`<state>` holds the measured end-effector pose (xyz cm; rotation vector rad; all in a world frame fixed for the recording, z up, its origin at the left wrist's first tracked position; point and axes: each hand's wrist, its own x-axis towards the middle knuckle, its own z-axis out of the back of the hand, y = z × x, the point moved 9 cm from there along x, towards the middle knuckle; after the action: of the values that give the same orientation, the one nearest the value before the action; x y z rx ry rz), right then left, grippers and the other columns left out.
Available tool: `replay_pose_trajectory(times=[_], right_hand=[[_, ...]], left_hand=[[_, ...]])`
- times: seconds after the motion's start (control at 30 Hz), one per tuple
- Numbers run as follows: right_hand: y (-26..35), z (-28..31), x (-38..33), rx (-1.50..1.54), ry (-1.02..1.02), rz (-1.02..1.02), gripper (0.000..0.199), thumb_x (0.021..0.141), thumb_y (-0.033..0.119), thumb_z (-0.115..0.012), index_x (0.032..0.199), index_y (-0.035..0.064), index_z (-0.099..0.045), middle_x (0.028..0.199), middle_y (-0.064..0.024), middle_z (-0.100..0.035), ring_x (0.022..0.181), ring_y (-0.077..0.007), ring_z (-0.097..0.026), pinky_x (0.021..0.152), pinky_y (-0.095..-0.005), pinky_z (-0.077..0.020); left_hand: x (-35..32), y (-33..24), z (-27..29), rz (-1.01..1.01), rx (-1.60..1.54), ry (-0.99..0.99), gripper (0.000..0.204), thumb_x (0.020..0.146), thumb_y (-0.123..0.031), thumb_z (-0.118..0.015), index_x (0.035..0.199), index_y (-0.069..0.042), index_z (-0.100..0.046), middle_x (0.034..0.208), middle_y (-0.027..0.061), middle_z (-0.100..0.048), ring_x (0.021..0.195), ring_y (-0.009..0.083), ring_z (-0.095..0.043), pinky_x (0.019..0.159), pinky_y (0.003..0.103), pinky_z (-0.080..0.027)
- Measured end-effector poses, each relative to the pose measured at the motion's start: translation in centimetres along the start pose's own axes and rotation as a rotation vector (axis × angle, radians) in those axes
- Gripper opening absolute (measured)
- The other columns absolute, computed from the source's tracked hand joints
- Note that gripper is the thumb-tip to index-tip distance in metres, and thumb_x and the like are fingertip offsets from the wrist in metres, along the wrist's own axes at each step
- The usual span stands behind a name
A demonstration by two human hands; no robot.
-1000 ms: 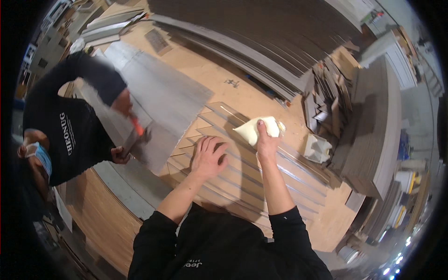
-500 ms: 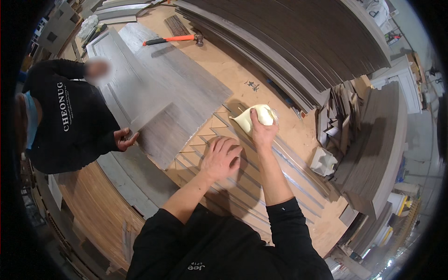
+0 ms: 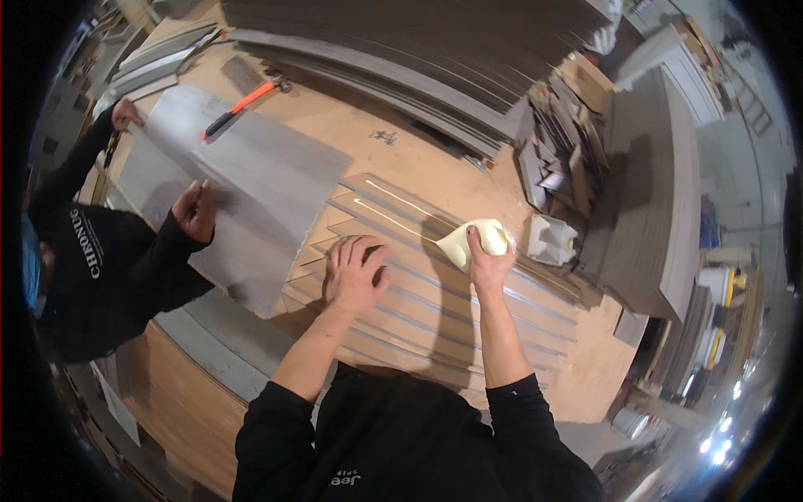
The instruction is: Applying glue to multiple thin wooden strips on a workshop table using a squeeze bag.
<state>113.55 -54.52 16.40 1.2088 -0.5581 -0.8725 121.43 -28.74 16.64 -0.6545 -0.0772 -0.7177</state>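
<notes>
My right hand (image 3: 492,272) squeezes a soft clear bag of cream-coloured glue (image 3: 462,246), its narrow tip pointing left over the strips. Cream glue lines (image 3: 400,222) run back from the tip along the upper strips. Several long wooden strips (image 3: 418,283) with pointed, mitred ends lie side by side on the worktable, grey showing along their edges. My left hand (image 3: 355,274) rests on or just above the left part of these strips, fingers spread and holding nothing.
A co-worker stands at the left, hands over a grey panel (image 3: 276,167) that carries an orange-and-black hammer (image 3: 242,109). Screws (image 3: 383,136) lie on the tabletop (image 3: 443,171). Dark boards (image 3: 401,50) are stacked beyond; offcuts (image 3: 569,138) and a white container (image 3: 552,240) are at the right.
My right hand has drawn the bag rightward, leaving a longer glue line. My left hand stays over the strips. The co-worker's hands have moved, and the whole view has shifted.
</notes>
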Motion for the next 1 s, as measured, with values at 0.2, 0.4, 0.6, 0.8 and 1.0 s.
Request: replay_pose_trajectory(times=[0.2, 0.4, 0.6, 0.8, 1.0], right_hand=[[-1.9, 8.1, -0.4, -0.021, -0.160, 0.035, 0.031, 0.081, 0.018, -0.084, 0.098, -0.0026, -0.069, 0.095, -0.0096, -0.072, 0.086, -0.0172, -0.067, 0.079, -0.0330, -0.0538], [-4.8, 16.0, -1.6, -0.011, -0.356, 0.044, 0.030, 0.082, 0.017, -0.083, 0.099, -0.0029, -0.069, 0.095, -0.0103, -0.072, 0.087, -0.0174, -0.066, 0.080, -0.0335, -0.0530], [-4.8, 23.4, -3.1, -0.130, -0.541, 0.061, 0.031, 0.083, 0.018, -0.083, 0.099, -0.0028, -0.068, 0.095, -0.0104, -0.070, 0.088, -0.0194, -0.065, 0.082, -0.0348, -0.0512], [-7.3, 30.6, -3.9, -0.196, -0.707, 0.100, 0.041, 0.084, 0.023, -0.082, 0.110, -0.0033, -0.063, 0.107, -0.0118, -0.067, 0.097, -0.0208, -0.064, 0.086, -0.0348, -0.0505], [-8.1, 35.3, -4.1, -0.219, -0.757, 0.113, 0.039, 0.085, 0.024, -0.081, 0.108, -0.0037, -0.065, 0.107, -0.0125, -0.067, 0.098, -0.0226, -0.063, 0.088, -0.0359, -0.0498]], left_hand=[[0.0, -0.7, -0.6, -0.032, 0.079, 0.025, 0.043, 0.077, -0.016, -0.069, 0.120, -0.013, -0.061, 0.128, 0.0103, -0.053, 0.125, 0.0346, -0.045, 0.107, 0.052, -0.034], [-0.5, -1.0, -1.6, -0.069, 0.114, 0.030, 0.044, 0.077, -0.016, -0.069, 0.121, -0.012, -0.060, 0.127, 0.0113, -0.052, 0.124, 0.0355, -0.045, 0.106, 0.053, -0.035], [-0.5, -1.2, -2.0, -0.100, 0.125, 0.056, 0.045, 0.080, -0.015, -0.068, 0.123, -0.012, -0.058, 0.128, 0.0135, -0.051, 0.122, 0.0371, -0.045, 0.104, 0.052, -0.035], [-0.6, -1.3, -2.3, -0.097, 0.108, 0.073, 0.045, 0.081, -0.014, -0.066, 0.125, -0.011, -0.058, 0.128, 0.0134, -0.051, 0.122, 0.0360, -0.046, 0.104, 0.051, -0.034], [-0.4, -1.5, -2.4, -0.099, 0.108, 0.061, 0.045, 0.081, -0.014, -0.066, 0.125, -0.010, -0.059, 0.128, 0.0144, -0.051, 0.122, 0.0371, -0.046, 0.104, 0.052, -0.034]])
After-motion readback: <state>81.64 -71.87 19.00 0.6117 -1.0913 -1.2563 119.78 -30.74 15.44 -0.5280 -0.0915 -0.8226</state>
